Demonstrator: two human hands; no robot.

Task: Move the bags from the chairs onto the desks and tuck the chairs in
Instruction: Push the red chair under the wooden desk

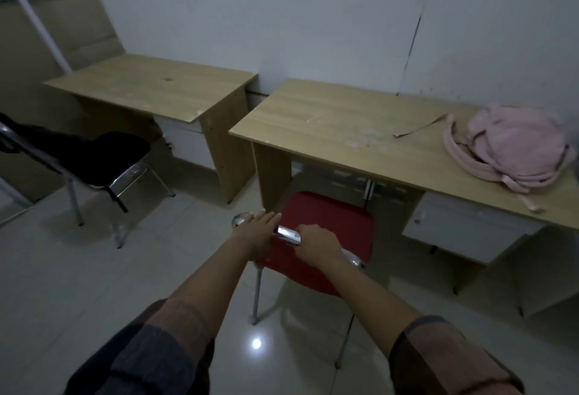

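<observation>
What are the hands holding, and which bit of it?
The red chair, by the shiny metal top rail of its backrest. The right hand grips the rail; the left hand rests on it with fingers straight.

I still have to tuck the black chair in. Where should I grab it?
Grip the black chair by the top of its backrest, coming from behind, on its left in view. Its seat points toward the left desk, so a push from the back slides it under.
</observation>
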